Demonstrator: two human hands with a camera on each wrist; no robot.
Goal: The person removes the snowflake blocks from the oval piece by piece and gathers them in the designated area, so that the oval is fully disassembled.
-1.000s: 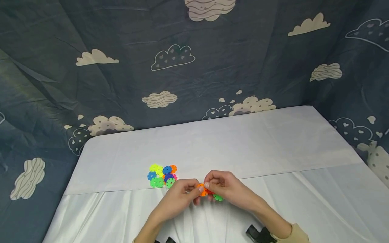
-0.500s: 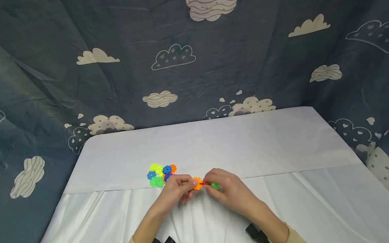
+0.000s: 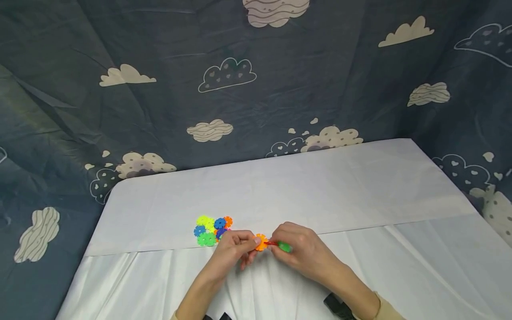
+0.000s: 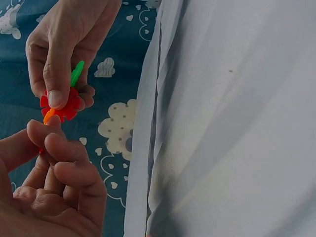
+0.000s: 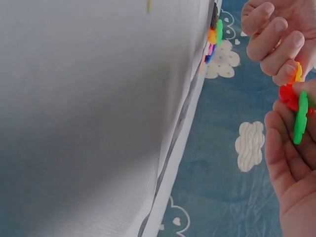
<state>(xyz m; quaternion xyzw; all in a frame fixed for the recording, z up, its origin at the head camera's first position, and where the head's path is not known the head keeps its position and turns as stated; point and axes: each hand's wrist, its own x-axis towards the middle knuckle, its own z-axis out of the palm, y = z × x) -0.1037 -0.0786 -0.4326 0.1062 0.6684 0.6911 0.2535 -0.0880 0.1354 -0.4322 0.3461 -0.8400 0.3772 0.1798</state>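
My left hand (image 3: pixel 234 250) pinches an orange notched disc (image 3: pixel 262 242), a flower-shaped interlocking piece, between thumb and fingers. To its right, my right hand (image 3: pixel 304 249) pinches a red notched disc (image 4: pixel 66 107) that is seen nearly edge-on in the head view. A green disc (image 5: pixel 300 118) sits crosswise on the red one, by the right palm. Orange and red meet at their rims between the two hands; fingers partly hide the joint. A small bit of red (image 4: pixel 40 151) shows behind the left fingers, too little to identify.
Several loose discs in yellow, blue, green and orange lie in a pile (image 3: pixel 206 240) just left of and beyond the left hand. A white cloth (image 3: pixel 340 191) covers the table. Behind it hangs a dark cloud-patterned curtain (image 3: pixel 168 111). Black straps (image 3: pixel 338 306) show near the right forearm.
Since a second ago both hands have risen a little away from the person, the left also shifting left. The red disc has turned edge-on. Over the last half second they barely move.
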